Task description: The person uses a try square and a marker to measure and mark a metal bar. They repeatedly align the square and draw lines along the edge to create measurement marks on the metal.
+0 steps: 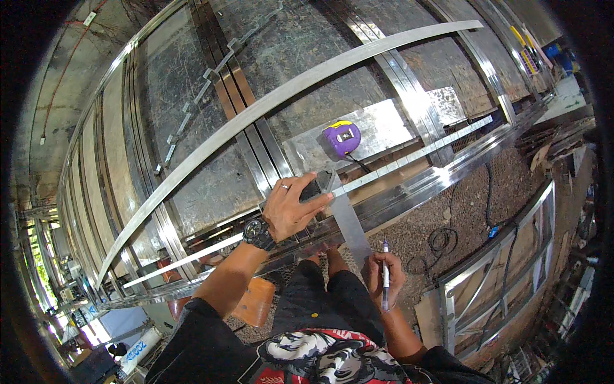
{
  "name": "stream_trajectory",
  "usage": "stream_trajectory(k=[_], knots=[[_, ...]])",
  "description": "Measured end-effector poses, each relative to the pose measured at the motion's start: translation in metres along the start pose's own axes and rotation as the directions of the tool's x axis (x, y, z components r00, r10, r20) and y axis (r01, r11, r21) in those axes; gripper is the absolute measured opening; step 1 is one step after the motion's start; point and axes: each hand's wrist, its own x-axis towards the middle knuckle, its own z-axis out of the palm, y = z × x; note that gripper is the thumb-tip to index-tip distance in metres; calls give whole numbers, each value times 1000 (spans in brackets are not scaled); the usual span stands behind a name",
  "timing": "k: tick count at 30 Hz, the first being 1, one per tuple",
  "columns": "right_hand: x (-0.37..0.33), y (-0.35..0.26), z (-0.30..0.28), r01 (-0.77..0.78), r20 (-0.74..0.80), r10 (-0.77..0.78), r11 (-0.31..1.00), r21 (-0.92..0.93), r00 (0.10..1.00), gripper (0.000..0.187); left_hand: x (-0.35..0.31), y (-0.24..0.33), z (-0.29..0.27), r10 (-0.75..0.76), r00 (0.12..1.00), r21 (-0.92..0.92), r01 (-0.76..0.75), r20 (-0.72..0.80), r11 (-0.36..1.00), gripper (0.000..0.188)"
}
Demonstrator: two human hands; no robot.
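Note:
A long narrow metal strip (409, 161) with rows of short marks lies along the near side of the metal frame. My left hand (291, 208), wearing a ring and a dark watch, presses on the strip. Its thumb and index finger reach either side of the dark head of a square, whose flat steel blade (350, 227) crosses the strip toward me. At the blade's near end is my right hand (391, 276), closed around a white and grey marker pen (385, 275) held upright. Beyond the strip, a purple and yellow tape measure (344, 137) rests on a shiny metal plate (380, 128).
Shiny square tubes (409, 83) lie across a dark scuffed sheet (307, 102). A long flat bar (288, 88) spans them diagonally. On the gravel at right are a coiled black cable (442, 240) and a welded metal frame (448, 301). An orange-brown seat (254, 301) stands near my legs.

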Motion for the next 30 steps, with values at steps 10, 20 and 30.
stream_trajectory(k=[10, 20, 30], knots=[[6, -17, -3, 32, 36, -30, 998, -46, 999, 16, -1, 0, 3, -10, 1000, 9, 10, 14, 1000, 48], [6, -15, -1, 73, 12, -73, 997, -31, 997, 21, -1, -1, 4, -13, 1000, 9, 13, 8, 1000, 48], [3, -11, -2, -40, 22, 40, 998, 39, 999, 14, -1, -2, 5, -10, 1000, -20, 10, 16, 1000, 50]])
